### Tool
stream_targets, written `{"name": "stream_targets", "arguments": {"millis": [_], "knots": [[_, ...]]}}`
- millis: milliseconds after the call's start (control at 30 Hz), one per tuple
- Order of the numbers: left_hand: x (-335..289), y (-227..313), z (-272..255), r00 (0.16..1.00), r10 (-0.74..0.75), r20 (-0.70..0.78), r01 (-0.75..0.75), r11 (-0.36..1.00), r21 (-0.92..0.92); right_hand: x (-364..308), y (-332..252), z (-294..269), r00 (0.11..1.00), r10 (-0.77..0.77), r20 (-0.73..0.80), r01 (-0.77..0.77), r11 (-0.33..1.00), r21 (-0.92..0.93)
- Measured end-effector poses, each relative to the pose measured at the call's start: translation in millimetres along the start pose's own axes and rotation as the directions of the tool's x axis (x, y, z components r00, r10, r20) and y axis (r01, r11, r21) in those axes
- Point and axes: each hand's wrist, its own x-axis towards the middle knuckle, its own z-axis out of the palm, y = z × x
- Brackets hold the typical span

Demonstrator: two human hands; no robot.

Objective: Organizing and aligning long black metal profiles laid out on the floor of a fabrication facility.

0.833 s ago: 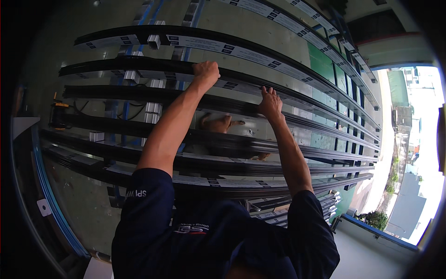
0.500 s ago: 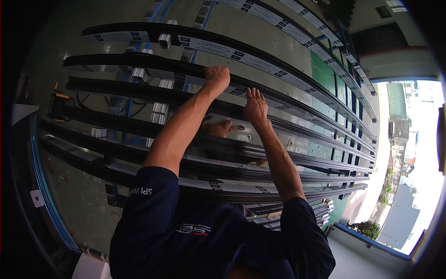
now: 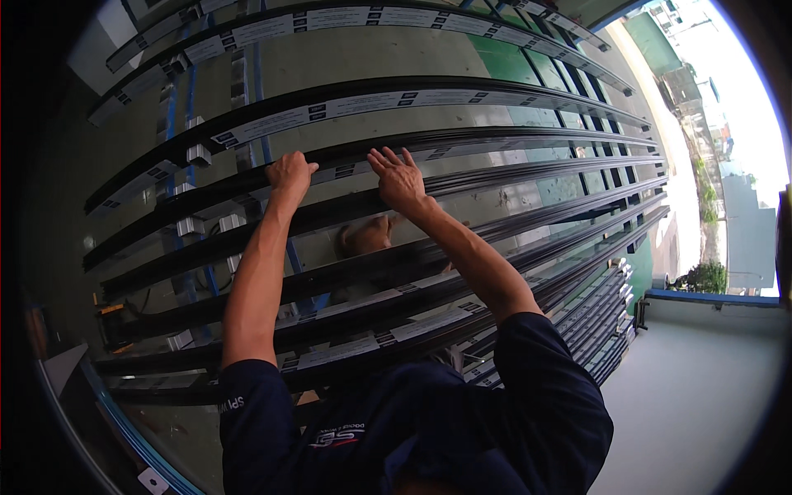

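Several long black profiles with white label strips run side by side across the view. My left hand (image 3: 290, 175) is closed on the upper edge of one black profile (image 3: 346, 155), its thumb toward the right. Its fingertips are hidden behind that edge. Farther right along the same profile, my right hand (image 3: 402, 180) is open, with fingers spread and tips at the profile's edge. Another black profile (image 3: 330, 213) passes beneath my forearms, nearer to me.
Silver blocks (image 3: 198, 155) stand between the profiles at the left. A yellow-and-black tool (image 3: 109, 322) sits at the far left. Below the profiles shows a partly hidden brown shape (image 3: 367, 237). Stacked bars (image 3: 598, 318) lie at the right, near a bright opening.
The view has turned and shifted. My left hand has moved left along the profile, widening the gap between my hands. The fingers of my right hand have spread.
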Motion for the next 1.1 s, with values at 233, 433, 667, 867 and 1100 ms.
{"name": "stream_targets", "arguments": {"millis": [233, 433, 667, 867, 1100], "knots": [[6, 12, -5, 0.995, -0.033, 0.098, 0.023, 0.994, 0.104, -69, 205, -8, 0.949, 0.265, -0.168, -0.276, 0.960, -0.047], [9, 21, -16, 0.981, -0.120, 0.152, 0.104, 0.989, 0.108, -105, 363, -29, 0.790, 0.608, -0.086, -0.614, 0.782, -0.106], [9, 36, -28, 0.954, -0.209, 0.216, 0.177, 0.971, 0.161, -113, 429, -37, 0.708, 0.706, 0.009, -0.691, 0.695, -0.199], [12, 42, -25, 0.971, -0.156, 0.182, 0.126, 0.978, 0.165, -86, 350, -8, 0.883, 0.460, -0.096, -0.469, 0.859, -0.207], [4, 40, -17, 0.963, -0.220, 0.154, 0.194, 0.967, 0.168, -12, 24, 25, 0.962, -0.191, -0.194, 0.214, 0.971, 0.106]]}}
